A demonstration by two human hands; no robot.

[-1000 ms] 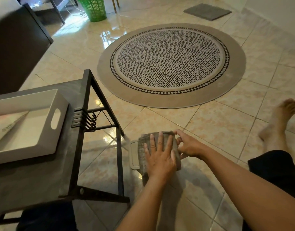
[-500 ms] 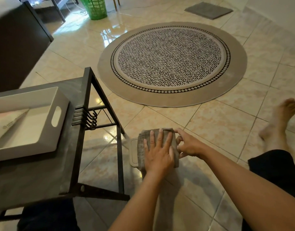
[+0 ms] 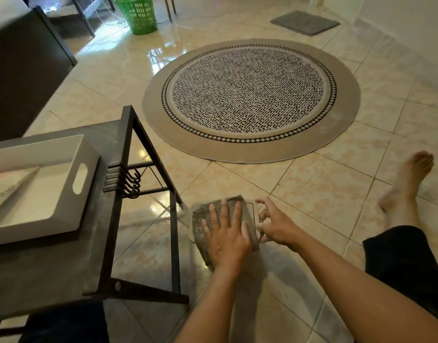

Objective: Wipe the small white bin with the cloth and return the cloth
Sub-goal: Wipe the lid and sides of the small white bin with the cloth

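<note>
Since the earlier frames the right hand (image 3: 274, 225) has loosened — its fingers (image 3: 265, 203) now spread and curl at the right edge of the small white bin (image 3: 252, 211) instead of lying closed against it, and a strip of the bin's pale rim shows between cloth and fingertips. Whether those fingers actually touch the bin cannot be told; motion blur softens that edge. Left hand (image 3: 225, 233) lies flat, palm down, fingers extended and slightly apart, pressing the grey cloth (image 3: 200, 224) onto the top of the bin without gripping it. Cloth covers most of the bin and hangs over its near side. Bin stands on the glossy tiled floor (image 3: 312, 189), just right of the near leg of a dark metal-framed side table (image 3: 64, 256). On the table top sits a white tray (image 3: 86, 174) with a slot handle. Farther off lies a round patterned rug (image 3: 250, 95); beyond it, a green basket (image 3: 138, 13) at far left and a grey mat (image 3: 304, 22) at far right. A bare foot (image 3: 408, 179) rests on the tiles to the right — well apart from the bin.
</note>
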